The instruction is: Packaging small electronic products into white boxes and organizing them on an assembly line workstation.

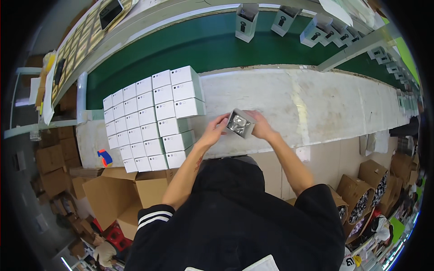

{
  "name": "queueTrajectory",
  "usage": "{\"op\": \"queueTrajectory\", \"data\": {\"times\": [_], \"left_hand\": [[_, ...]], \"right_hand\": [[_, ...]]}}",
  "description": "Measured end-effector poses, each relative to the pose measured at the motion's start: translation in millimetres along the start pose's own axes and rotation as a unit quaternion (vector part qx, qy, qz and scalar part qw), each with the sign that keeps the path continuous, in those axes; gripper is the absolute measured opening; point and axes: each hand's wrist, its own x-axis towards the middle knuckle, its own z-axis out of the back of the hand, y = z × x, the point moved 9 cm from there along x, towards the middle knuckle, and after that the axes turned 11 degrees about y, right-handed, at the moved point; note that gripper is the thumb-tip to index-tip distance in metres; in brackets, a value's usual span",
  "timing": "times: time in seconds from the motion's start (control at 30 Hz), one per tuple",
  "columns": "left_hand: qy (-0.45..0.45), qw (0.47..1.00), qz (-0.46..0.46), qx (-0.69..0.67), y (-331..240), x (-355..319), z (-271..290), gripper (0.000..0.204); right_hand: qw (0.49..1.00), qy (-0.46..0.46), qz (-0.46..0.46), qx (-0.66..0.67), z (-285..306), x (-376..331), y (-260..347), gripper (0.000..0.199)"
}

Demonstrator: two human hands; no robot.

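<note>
A small open-topped carton (241, 123) is held over the pale worktable in front of me, its open end facing up. Inside it lies something in shiny, silvery clear wrapping; what is wrapped cannot be made out. My right hand (259, 125) grips the carton's right side, with the fingers partly hidden behind it. At the left edge of the carton, my left hand (216, 130) has its fingertips against the rim, thumb and fingers bent. To the left of it, closed white boxes (148, 116) with pale green sides are stacked in tight rows.
Beyond the worktable (271, 92) runs a green conveyor belt (181, 45) carrying several open cartons (247, 25). A metal post (348, 56) slants at the right. A blue and orange tape dispenser (105, 158) lies at the left. Below stands an open cardboard box (113, 194).
</note>
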Motion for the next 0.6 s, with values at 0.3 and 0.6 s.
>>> {"op": "queueTrajectory", "data": {"times": [0.3, 0.6], "left_hand": [[0.079, 0.995, 0.056, -0.039, -13, -16, 8, 0.045], [0.079, 0.962, -0.102, 0.242, -42, -16, 18, 0.039]], "right_hand": [[0.765, -0.153, -0.123, 0.614, -40, -58, 5, 0.027], [0.934, -0.16, -0.099, 0.304, -11, -26, 44, 0.027]]}}
